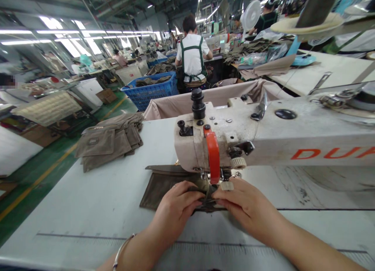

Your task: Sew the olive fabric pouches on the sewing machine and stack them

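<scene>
An olive-brown fabric piece (155, 189) lies under the head of a white sewing machine (263, 126). My left hand (178, 202) pinches a fold of this fabric just left of the needle area. On the other side, my right hand (244, 198) grips the same fabric, thumb and fingers pressed together. Both hands sit close in front of an orange guard (213, 157), which partly covers the presser foot area. The needle itself is hidden. Part of the fabric disappears beneath my fingers and the machine head.
A stack of olive-brown fabric pieces (108, 140) rests at the table's left. Behind the machine hangs a beige cloth-lined bin (181, 104), with a blue basket (152, 91) of fabric beyond it. A person in a white shirt (191, 56) sits farther back. A ruler marking (187, 245) runs along the front.
</scene>
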Tool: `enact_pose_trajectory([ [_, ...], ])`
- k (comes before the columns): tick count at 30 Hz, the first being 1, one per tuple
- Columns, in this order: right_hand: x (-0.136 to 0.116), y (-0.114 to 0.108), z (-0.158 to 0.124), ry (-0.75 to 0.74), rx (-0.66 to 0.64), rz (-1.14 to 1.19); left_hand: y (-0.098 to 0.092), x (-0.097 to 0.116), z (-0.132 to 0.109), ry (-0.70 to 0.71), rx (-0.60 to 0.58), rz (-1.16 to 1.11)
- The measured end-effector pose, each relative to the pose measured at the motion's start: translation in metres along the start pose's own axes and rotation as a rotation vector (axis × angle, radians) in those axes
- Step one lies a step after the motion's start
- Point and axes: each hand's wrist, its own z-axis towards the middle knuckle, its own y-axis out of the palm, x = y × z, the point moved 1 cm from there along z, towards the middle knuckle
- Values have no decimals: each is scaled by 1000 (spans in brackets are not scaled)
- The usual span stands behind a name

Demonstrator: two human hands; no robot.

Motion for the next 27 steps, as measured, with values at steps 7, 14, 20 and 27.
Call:
enact_pose_trajectory([
  [7, 0, -2, 1, -12, 1, -51, -1, 6, 1, 24, -9, 11],
  [14, -6, -6, 0, -96, 49, -126, -1, 8, 2, 22, -15, 11],
  [20, -5, -3, 0, -88, 15, -191, -1, 9, 2, 27, -25, 28],
  [27, -11, -3, 4, -85, 15, -174, -1, 11, 4, 59, -37, 100],
])
